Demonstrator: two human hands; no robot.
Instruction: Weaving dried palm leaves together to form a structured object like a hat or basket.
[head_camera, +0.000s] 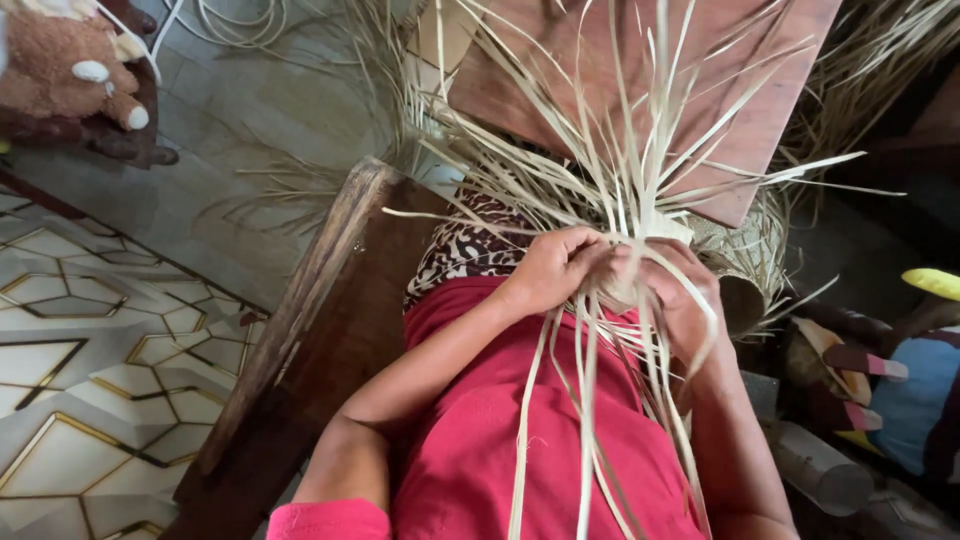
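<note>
Both hands close on a bundle of pale straw strips (620, 190) at the middle of the view: the left hand (555, 268) has its grip clenched around the strips from the left side, knuckles up, and the right hand (680, 295) grasps the same bundle from the right, with several strips running across its fingers and wrist. The two hands touch or nearly touch where the strips cross. From that point the strips fan upward and outward over a reddish-brown wooden board (760, 110), while other long ends hang down over the person's red garment (480, 430). A leopard-patterned cloth (465, 245) shows just beyond the left hand. A small woven round piece (735, 290) of the same straw sits just beside the right hand, partly hidden by it. A dark wooden plank (320, 320) runs along the left, above a tiled floor (90, 380) with a geometric pattern. A brown stuffed toy (70, 60) lies in the upper left corner, well apart from the hands.
</note>
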